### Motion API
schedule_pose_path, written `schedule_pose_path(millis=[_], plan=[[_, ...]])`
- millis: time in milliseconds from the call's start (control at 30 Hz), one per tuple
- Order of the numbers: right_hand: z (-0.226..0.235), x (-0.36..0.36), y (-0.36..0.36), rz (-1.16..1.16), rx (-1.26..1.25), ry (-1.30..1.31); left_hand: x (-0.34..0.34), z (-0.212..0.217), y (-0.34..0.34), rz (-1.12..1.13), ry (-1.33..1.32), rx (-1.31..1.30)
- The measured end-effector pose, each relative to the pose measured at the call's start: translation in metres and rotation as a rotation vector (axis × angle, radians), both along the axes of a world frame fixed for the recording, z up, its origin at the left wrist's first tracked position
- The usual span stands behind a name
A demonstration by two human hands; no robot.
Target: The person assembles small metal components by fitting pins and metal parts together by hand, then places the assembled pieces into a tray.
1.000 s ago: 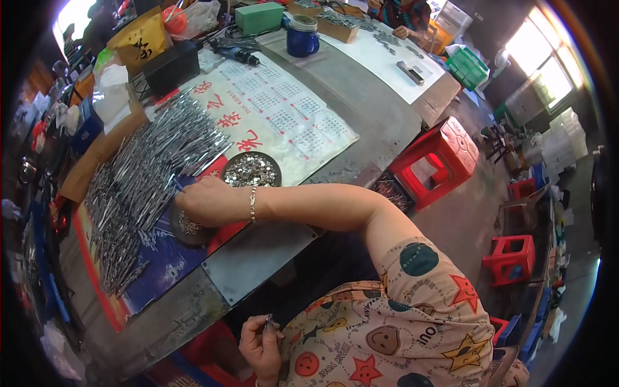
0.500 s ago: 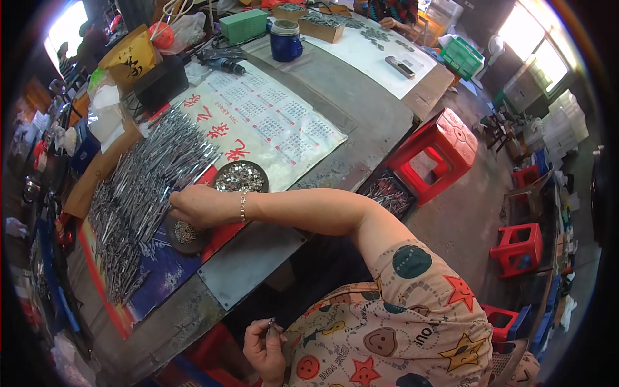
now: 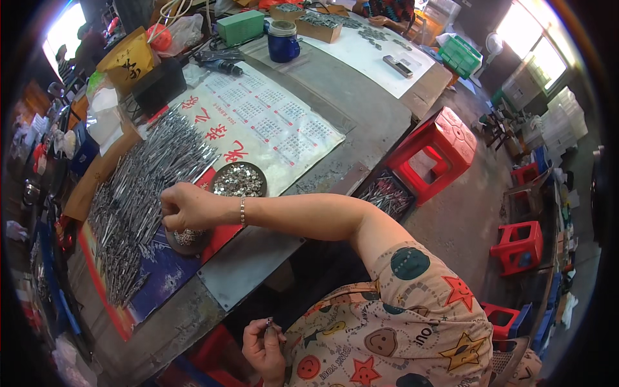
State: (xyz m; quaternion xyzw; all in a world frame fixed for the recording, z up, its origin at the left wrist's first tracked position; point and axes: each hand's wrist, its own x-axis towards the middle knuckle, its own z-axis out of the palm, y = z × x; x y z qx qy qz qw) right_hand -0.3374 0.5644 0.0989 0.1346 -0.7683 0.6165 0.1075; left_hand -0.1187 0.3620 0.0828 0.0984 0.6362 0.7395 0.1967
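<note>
My right hand (image 3: 184, 208), on the bracelet arm stretched across the table, is closed with fingertips turned down at the edge of a heap of thin metal rods (image 3: 151, 164). Whatever it pinches is hidden. Right under it, partly covered, lies a shallow dish of tiny metal parts (image 3: 187, 240). A round dark dish of small shiny metal discs (image 3: 240, 180) stands beside my wrist. Low in front of my body, my left hand (image 3: 263, 351) pinches a small metal piece (image 3: 269, 320) between thumb and fingers; its exact kind is too small to tell.
A calendar sheet (image 3: 271, 116) lies on the table. Behind it stand a blue mug (image 3: 283, 44), a green box (image 3: 240, 29) and a dark rotary tool (image 3: 225, 66). A red stool (image 3: 445, 145) stands at the table's right side. Another person's hand (image 3: 380, 22) shows at the far end.
My right hand has shifted slightly left, its fingers turned down more over the rods' edge. My left hand stays in place with the small metal piece.
</note>
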Motion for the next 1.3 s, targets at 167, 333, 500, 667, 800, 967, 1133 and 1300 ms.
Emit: schedule_pose_path(millis=[167,333,500,667,800,967,1133,1300], plan=[[0.007,0.010,-0.001,0.036,-0.197,-0.141,0.000,0.000,-0.006,-0.004,-0.019,-0.001],[0.026,0.066,0.000,0.259,-0.191,-0.307,-0.003,0.013,-0.006,0.038,0.007,-0.021],[0.030,0.124,0.019,0.475,-0.268,-0.451,-0.025,0.015,0.000,-0.100,0.058,0.066],[0.019,0.153,0.017,0.597,-0.453,-0.661,-0.041,0.014,0.000,-0.208,0.228,0.015],[0.000,0.156,0.011,0.713,-0.532,-0.672,-0.042,0.013,0.000,-0.159,0.383,-0.035],[-0.005,0.158,0.008,0.770,-0.681,-0.738,-0.043,0.011,-0.002,-0.185,0.379,-0.043],[-0.003,0.157,0.010,0.827,-0.705,-0.832,-0.048,0.007,0.002,-0.215,0.457,-0.038],[-0.005,0.155,0.012,0.826,-0.752,-0.883,-0.051,0.006,0.006,-0.215,0.496,-0.022]])
